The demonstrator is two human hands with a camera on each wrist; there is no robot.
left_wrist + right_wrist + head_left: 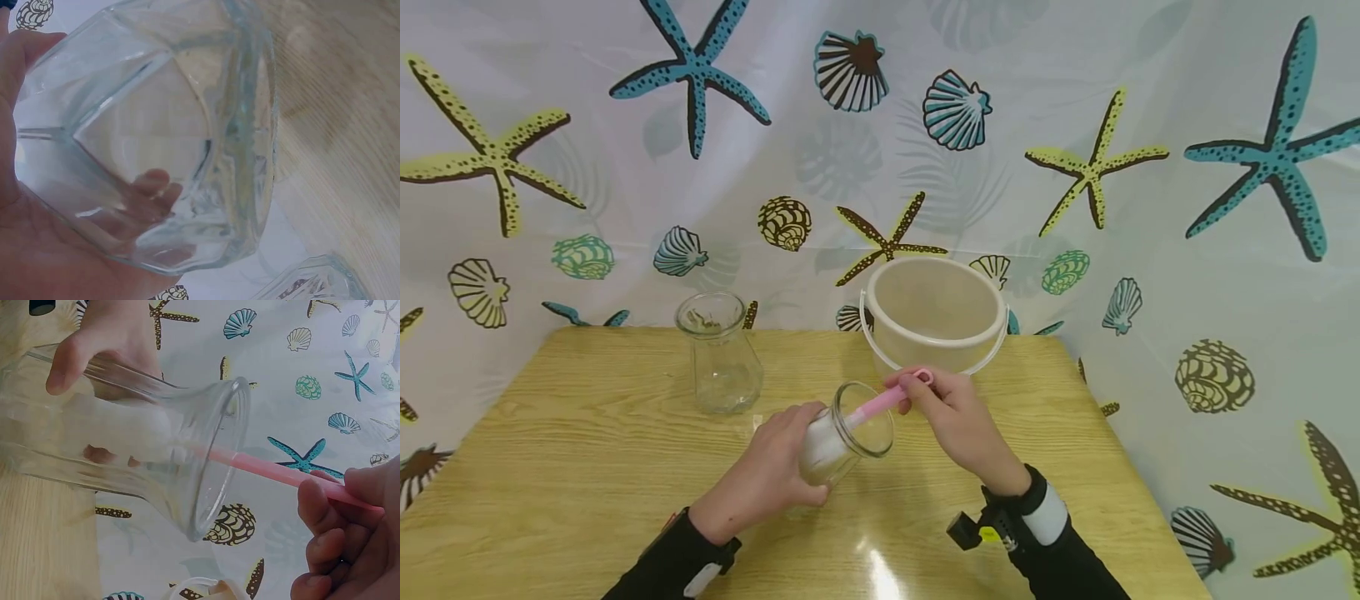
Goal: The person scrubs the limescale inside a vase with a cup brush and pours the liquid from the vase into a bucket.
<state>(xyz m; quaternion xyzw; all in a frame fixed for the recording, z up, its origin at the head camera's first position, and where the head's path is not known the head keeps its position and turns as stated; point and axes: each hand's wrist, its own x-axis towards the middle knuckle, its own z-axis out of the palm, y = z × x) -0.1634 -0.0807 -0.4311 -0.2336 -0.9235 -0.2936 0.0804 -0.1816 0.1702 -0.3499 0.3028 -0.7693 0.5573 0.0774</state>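
My left hand (767, 471) grips a clear glass vase (181, 506) round its body. The vase is tilted over the table, its flared mouth facing up and to the right. In the right wrist view, a pink-handled bottle brush (269, 469) goes in through the mouth, its whitish head inside the glass. The handle end is pinched between the thumb and fingers of my right hand (958, 421). The left wrist view shows the faceted glass base close up, with fingers visible through it. How the brush head touches the inner wall is unclear.
Another clear glass vase (726, 375) stands upright at the back left of the wooden table (587, 467). Behind my right hand is a cream bucket (936, 333) with its handle lowered. A curtain (880, 167) printed with starfish and shells hangs behind and beside the table.
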